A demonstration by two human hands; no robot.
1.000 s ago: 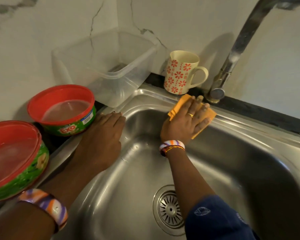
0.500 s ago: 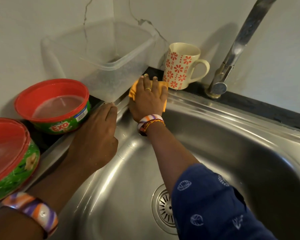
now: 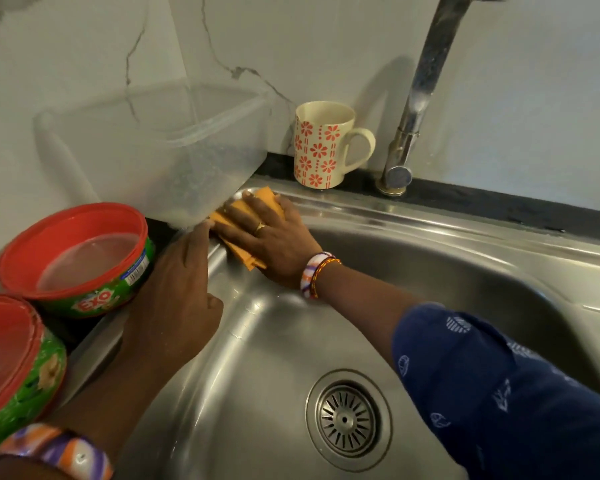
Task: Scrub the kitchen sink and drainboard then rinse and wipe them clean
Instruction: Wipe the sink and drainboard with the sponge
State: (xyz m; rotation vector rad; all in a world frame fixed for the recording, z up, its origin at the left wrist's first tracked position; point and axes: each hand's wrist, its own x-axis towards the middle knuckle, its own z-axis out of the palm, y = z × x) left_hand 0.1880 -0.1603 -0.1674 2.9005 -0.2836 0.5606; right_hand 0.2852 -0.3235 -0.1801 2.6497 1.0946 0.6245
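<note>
You're working in dim, warm indoor light. Glare streaks run along the steel sink rim and down the basin's left wall. The faucet and mug throw soft shadows leftward on the wall. Wide-angle bending curves the edges; the faucet top looks motion-blurred.

The right hand lies flat, fingers spread toward ten o'clock. The left hand rests beside it, fingers straight toward twelve.
</note>
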